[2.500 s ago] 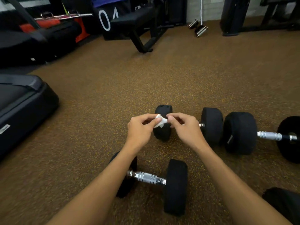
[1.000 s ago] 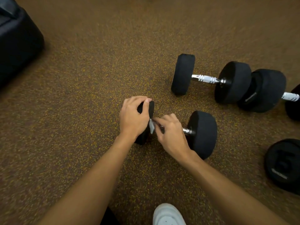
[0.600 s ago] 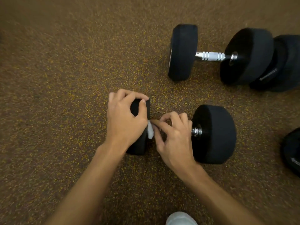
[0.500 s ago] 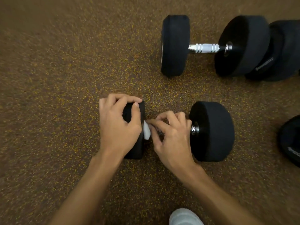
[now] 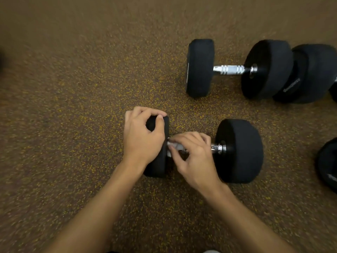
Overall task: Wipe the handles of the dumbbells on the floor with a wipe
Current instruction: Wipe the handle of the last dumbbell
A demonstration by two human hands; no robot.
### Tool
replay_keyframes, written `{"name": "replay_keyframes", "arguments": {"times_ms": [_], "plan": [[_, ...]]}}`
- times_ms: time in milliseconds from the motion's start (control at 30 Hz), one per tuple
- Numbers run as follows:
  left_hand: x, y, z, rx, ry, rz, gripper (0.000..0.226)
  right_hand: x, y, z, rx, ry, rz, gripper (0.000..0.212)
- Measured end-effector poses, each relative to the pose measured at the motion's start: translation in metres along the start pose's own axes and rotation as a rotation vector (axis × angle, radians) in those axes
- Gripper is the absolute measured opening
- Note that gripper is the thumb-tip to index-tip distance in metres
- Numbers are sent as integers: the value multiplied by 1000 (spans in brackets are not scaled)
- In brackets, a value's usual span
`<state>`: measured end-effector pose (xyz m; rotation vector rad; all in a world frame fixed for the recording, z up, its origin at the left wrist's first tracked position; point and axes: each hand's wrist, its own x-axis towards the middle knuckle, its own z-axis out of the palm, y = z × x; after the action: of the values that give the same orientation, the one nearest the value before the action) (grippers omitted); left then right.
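Speckled floor [image 5: 73, 88], dumbbell [image 5: 238, 152], wipe [image 5: 173, 146] on handle [image 5: 217, 148]

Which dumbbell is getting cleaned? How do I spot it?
On the speckled brown floor lie black dumbbells; find the dumbbell in the middle. Only it is touched: the left hand grips one end, the right hand holds a white wipe on its handle.

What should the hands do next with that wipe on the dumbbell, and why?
Probably slide the right hand and wipe rightward along the handle. The wipe sits at the handle's left end, bare metal shows to its right, and the left hand grips the left weight, steadying the dumbbell.
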<state>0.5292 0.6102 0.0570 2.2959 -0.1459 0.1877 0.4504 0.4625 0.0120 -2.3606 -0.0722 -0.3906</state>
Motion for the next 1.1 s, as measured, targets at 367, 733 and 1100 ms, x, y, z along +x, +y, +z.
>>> {"name": "replay_keyframes", "arguments": {"times_ms": [367,733,1100], "plan": [[-14,13,-2,-22,120,-65,20,1,4,-1,-35,2,-70,16],[-12,15,-6,-26,86,-74,21,-3,5,-5,-64,-37,-56,28],[-18,11,-3,-14,110,-41,24,-5,5,7,-96,35,-56,23]]}}
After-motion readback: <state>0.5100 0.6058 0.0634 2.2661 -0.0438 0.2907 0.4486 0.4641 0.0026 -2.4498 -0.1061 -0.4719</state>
